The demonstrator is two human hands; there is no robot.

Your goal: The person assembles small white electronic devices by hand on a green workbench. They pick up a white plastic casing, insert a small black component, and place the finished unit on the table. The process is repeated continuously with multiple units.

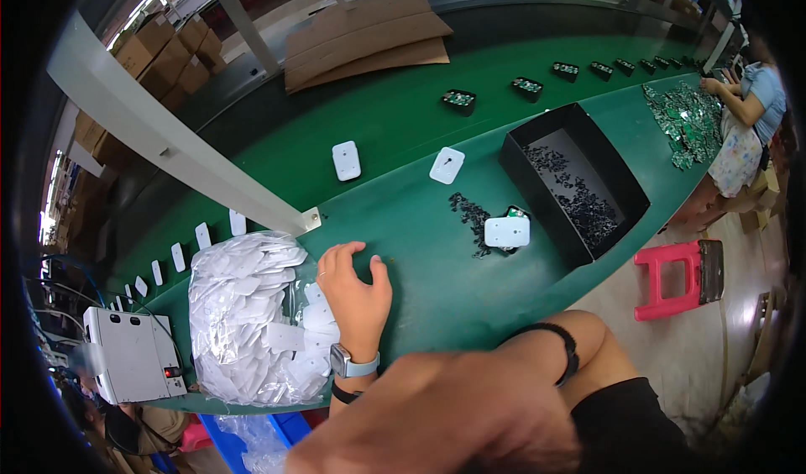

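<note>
Our L hand (pixel 357 293) is over the tabletop (pixel 437 298), just R of the clear bag (pixel 214 306); fingers slightly curved, thumb well apart, nothing gripped. Can't tell if its outer side touches the loose white covers (pixel 319 316) there. Our R arm (pixel 470 403) is a blur in front of the near edge; can't tell how that hand is held.

Room to move: wide stretch of green btwn L hand & the heap of small black parts (pixel 470 218). Bag sits at the tabletop's L end, reaching near edge. White post (pixel 180 151) stands at far edge, its foot just beyond our fingers. Black box (pixel 537 199) takes the R part, its near corner close to near edge.

White covers: thin, flat, rounded-corner rectangles w/ small holes; bagged ones pile up, shiny under plastic, long axes every which way. One white cover w/ a small black piece on it (pixel 447 165) lies by far edge, long axis slanting far-R to near-L. Another white cover (pixel 507 232) is btwn heap & box, long axis approx L–R, green board (pixel 518 212) peeking out at its far side. White case (pixel 346 162) is past far edge, on the belt (pixel 395 142), long axis mostly pointing away from us.
</note>
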